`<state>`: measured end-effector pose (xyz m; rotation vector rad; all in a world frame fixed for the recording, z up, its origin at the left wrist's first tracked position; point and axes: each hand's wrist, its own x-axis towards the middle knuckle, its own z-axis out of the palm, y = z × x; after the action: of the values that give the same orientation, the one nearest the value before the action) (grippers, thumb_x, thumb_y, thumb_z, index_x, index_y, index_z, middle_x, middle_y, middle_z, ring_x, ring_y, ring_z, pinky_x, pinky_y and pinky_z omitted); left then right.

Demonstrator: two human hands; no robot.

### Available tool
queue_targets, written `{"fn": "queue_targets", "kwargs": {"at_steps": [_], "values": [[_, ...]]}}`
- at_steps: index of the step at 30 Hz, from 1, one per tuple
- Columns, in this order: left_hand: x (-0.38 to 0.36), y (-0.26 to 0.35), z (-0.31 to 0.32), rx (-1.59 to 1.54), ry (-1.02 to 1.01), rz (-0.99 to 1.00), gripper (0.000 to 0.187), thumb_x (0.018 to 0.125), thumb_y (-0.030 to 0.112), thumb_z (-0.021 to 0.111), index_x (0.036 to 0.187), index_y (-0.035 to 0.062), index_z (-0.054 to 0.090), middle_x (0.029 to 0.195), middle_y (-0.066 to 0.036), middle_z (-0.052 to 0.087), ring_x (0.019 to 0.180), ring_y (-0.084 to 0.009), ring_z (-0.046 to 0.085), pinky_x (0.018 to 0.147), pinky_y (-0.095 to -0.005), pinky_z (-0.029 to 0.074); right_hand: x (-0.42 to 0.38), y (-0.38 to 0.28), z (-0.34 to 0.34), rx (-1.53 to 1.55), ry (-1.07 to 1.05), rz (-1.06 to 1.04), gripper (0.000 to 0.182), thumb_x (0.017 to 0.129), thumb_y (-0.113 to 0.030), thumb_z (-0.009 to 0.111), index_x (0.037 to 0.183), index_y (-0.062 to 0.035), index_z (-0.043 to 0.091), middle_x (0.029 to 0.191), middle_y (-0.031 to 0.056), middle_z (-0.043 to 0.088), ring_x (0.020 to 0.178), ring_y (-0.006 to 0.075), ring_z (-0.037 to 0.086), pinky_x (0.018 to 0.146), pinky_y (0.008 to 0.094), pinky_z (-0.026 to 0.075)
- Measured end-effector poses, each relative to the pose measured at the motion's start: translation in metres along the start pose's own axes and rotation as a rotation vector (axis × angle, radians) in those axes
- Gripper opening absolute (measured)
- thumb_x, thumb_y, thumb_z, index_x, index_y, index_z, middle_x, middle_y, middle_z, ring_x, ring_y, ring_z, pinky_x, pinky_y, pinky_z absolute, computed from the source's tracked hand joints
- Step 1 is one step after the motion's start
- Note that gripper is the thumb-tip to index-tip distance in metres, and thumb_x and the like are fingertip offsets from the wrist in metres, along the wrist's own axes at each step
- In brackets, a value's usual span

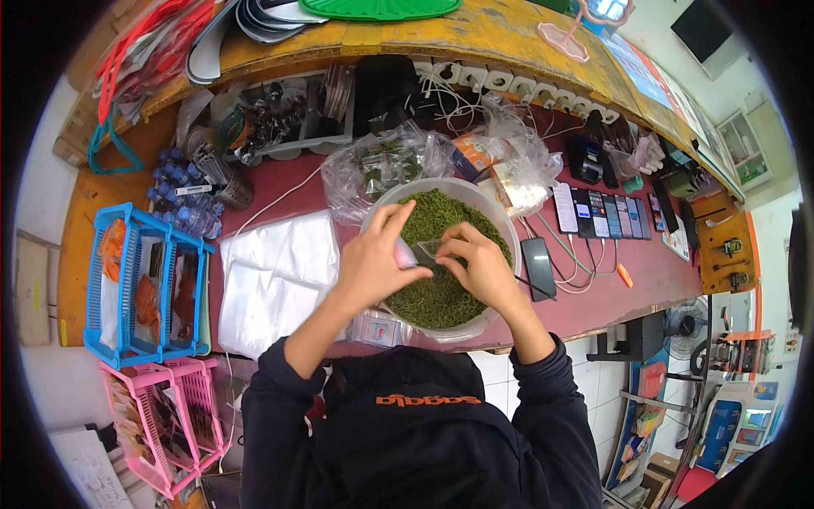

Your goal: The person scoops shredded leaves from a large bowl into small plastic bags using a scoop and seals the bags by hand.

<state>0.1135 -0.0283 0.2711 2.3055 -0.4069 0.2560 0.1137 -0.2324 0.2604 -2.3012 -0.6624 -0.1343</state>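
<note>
A round translucent tub point(505, 222) full of green moss-like shreds point(441, 297) stands on the table right in front of me. Over it, my left hand point(373, 259) curls around a small clear plastic bag point(405, 254) with a pinkish-white patch, thumb and fingers on either side. My right hand point(479, 263) pinches the bag's clear edge between thumb and fingertips. What the bag contains is hard to make out. Left of the tub lies a stack of clear plastic bags point(275, 276). Behind it sits a larger clear bag with green packets point(390, 165).
Several phones point(600, 214) with cables lie at the right, and a dark phone point(537, 267) rests beside the tub. Blue baskets point(127, 288) and pink baskets point(170, 416) stand at the left. A yellow-edged shelf point(356, 42) spans the back.
</note>
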Motion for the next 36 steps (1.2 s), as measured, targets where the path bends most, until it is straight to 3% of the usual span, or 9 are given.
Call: {"fn": "queue_targets", "kwargs": {"at_steps": [4, 6, 10, 14, 20, 25, 27, 31, 36], "values": [[0.013, -0.037, -0.002, -0.532, -0.319, 0.026, 0.016, 0.084, 0.015, 0.072, 0.091, 0.0012, 0.074, 0.086, -0.007, 0.068, 0.082, -0.0197, 0.067, 0.074, -0.0301, 0.05, 0.002, -0.005, -0.003, 0.069, -0.05, -0.065, 0.011, 0.079, -0.009, 0.072, 0.088, -0.0048, 0.068, 0.089, 0.0088, 0.065, 0.074, 0.029, 0.066, 0.068, 0.0381, 0.052], [0.013, -0.037, -0.003, -0.604, -0.298, -0.007, 0.014, 0.084, 0.012, 0.071, 0.092, 0.0008, 0.073, 0.084, -0.006, 0.069, 0.08, -0.0165, 0.065, 0.073, -0.0284, 0.049, -0.002, -0.018, -0.007, 0.342, 0.163, 0.13, 0.012, 0.081, -0.009, 0.073, 0.09, -0.0025, 0.068, 0.08, 0.0077, 0.068, 0.067, 0.0192, 0.066, 0.062, 0.0324, 0.051], [0.008, -0.03, 0.005, -0.699, -0.19, -0.085, 0.012, 0.086, 0.009, 0.069, 0.093, -0.0004, 0.073, 0.082, -0.006, 0.07, 0.077, -0.0104, 0.062, 0.071, -0.0249, 0.048, -0.017, -0.003, -0.008, 0.503, 0.086, 0.422, 0.01, 0.083, -0.008, 0.073, 0.086, 0.0007, 0.068, 0.075, 0.0036, 0.068, 0.062, 0.0072, 0.059, 0.059, 0.0231, 0.047], [0.0, -0.022, 0.008, -0.766, -0.246, -0.114, 0.012, 0.084, 0.009, 0.07, 0.092, -0.0002, 0.072, 0.082, -0.007, 0.07, 0.076, -0.0117, 0.063, 0.07, -0.0251, 0.048, -0.023, -0.007, -0.005, 0.703, 0.166, 0.4, 0.007, 0.081, -0.005, 0.072, 0.08, 0.0002, 0.067, 0.074, 0.0029, 0.067, 0.063, 0.0064, 0.057, 0.06, 0.023, 0.047], [-0.01, 0.003, 0.012, -0.442, -0.097, 0.134, 0.009, 0.081, 0.011, 0.071, 0.084, 0.0038, 0.068, 0.077, -0.009, 0.065, 0.07, -0.0232, 0.061, 0.063, -0.0329, 0.047, -0.016, -0.033, -0.001, 0.351, 0.237, 0.168, 0.005, 0.076, -0.003, 0.07, 0.077, 0.0, 0.066, 0.072, 0.0089, 0.064, 0.062, 0.017, 0.062, 0.058, 0.0261, 0.046], [-0.003, 0.009, -0.021, -0.295, 0.092, 0.246, 0.007, 0.079, 0.005, 0.07, 0.082, 0.0044, 0.065, 0.076, -0.008, 0.063, 0.072, -0.0221, 0.061, 0.065, -0.0332, 0.047, -0.031, -0.041, -0.014, 0.357, 0.307, 0.129, 0.004, 0.076, -0.001, 0.07, 0.077, -0.0002, 0.066, 0.073, 0.0078, 0.066, 0.063, 0.0142, 0.062, 0.059, 0.0258, 0.047], [0.011, -0.019, -0.03, -0.308, 0.347, 0.19, 0.005, 0.081, 0.004, 0.069, 0.085, 0.0014, 0.066, 0.078, -0.008, 0.065, 0.072, -0.0188, 0.062, 0.068, -0.0305, 0.048, -0.044, -0.032, -0.026, 0.448, 0.424, 0.231, 0.003, 0.079, 0.0, 0.07, 0.078, 0.0004, 0.067, 0.075, 0.0063, 0.067, 0.066, 0.0106, 0.062, 0.06, 0.0239, 0.048], [0.083, -0.054, -0.055, -0.247, 0.445, 0.06, 0.018, 0.085, 0.011, 0.07, 0.099, -0.0001, 0.069, 0.085, -0.01, 0.068, 0.078, -0.0205, 0.065, 0.073, -0.0295, 0.05, -0.043, -0.028, -0.033, 0.526, 0.478, 0.275, 0.003, 0.085, 0.001, 0.067, 0.083, 0.0022, 0.069, 0.077, 0.0061, 0.068, 0.068, 0.0099, 0.062, 0.061, 0.0218, 0.049], [0.104, -0.053, -0.014, -0.072, 0.297, 0.124, 0.041, 0.083, 0.028, 0.073, 0.114, 0.0037, 0.063, 0.112, -0.013, 0.064, 0.101, -0.0286, 0.063, 0.085, -0.035, 0.049, -0.022, -0.039, -0.017, 0.284, 0.353, 0.21, 0.012, 0.082, 0.0, 0.07, 0.094, -0.0014, 0.07, 0.081, 0.0088, 0.067, 0.07, 0.0135, 0.064, 0.061, 0.0243, 0.049]]}}
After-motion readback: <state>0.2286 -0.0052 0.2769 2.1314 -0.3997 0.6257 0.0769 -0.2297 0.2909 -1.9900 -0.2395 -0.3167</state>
